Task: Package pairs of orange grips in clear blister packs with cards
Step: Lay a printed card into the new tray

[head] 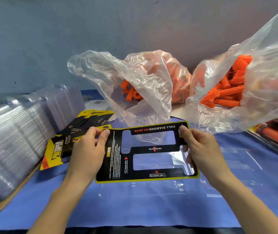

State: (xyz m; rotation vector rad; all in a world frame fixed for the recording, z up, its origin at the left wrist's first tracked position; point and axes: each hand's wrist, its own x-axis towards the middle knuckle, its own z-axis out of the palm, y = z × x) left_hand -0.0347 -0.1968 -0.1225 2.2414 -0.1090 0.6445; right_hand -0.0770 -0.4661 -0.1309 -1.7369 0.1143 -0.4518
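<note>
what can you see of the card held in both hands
The card is flat, thin and black with a yellow edge, two long window cutouts and print reading FULL DIAMOND MX GRIPS, upside down to the wearer. The left hand and right hand pinch its ends, holding it over the blue cloth.

left hand (88, 149), right hand (202, 149), fingers pinching, forearms extended
</note>
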